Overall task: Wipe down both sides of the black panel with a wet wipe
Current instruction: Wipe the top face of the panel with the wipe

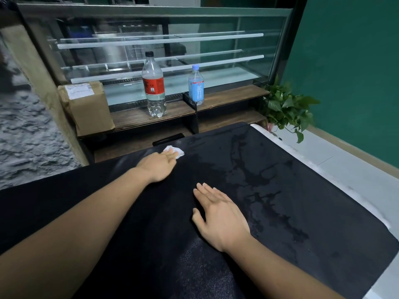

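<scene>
Black panel (280, 201), white wipe (176, 151), green wall (356, 72).

Green wall (349, 72), glass display case (164, 50) on wooden shelf (226, 98), grey textured floor (26, 134).

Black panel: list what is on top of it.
On the black panel: the left hand pressing a white wet wipe near the far edge, the right hand flat, and wet streaks. Part of the wipe is hidden under the fingers.
</scene>
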{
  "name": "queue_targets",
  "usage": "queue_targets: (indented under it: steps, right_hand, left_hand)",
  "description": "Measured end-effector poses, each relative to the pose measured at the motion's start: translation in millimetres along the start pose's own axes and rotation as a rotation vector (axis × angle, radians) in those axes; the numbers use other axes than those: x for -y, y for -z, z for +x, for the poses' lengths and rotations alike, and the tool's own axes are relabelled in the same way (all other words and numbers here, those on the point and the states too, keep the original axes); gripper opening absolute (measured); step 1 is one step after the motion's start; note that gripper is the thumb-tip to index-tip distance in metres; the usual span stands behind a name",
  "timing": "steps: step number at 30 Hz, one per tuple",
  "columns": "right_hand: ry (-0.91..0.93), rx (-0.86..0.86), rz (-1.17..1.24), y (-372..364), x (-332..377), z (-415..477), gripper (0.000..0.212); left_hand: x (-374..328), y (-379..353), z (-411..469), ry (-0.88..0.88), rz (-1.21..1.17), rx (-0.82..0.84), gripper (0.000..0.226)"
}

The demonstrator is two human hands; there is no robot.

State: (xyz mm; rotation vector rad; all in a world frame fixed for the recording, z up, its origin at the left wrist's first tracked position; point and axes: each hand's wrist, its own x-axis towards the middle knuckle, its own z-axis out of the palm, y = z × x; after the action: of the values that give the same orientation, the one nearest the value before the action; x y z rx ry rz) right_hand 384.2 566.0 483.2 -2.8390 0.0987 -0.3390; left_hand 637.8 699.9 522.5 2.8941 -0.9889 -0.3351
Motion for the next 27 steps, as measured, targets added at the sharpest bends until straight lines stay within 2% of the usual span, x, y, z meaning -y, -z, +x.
queue_targets:
  steps: [6,10,13,19,27]
  right_hand:
    - [-0.003,-0.003,0.010,0.4,0.7,-0.9,0.066]
    - [-0.005,-0.008,0.007,0.0,1.1,-0.5,0.065]
    - [-0.004,-0.002,0.009,1.5,1.8,-0.2,0.065]
    - [-0.007,-0.005,-0.003,2.1,2.7,0.9,0.066]
    - [-0.003,0.008,-0.014,3.2,3.5,-0.3,0.068]
  left_hand:
    - [14.0,8.0,12.2,0.107,-0.057,-0.048,0.054]
    - [-2.5,5.8,18.6,0.122,-0.069,-0.109,0.044]
    - [-14.1,4.1,18.3,0.140,-0.075,-0.139,0.046]
    - [-39.5,-5.5,11.8,0.043,-0.031,-0.091,0.054]
    - [-78.7,-24.2,2.6,-0.146,-0.018,-0.094,0.054]
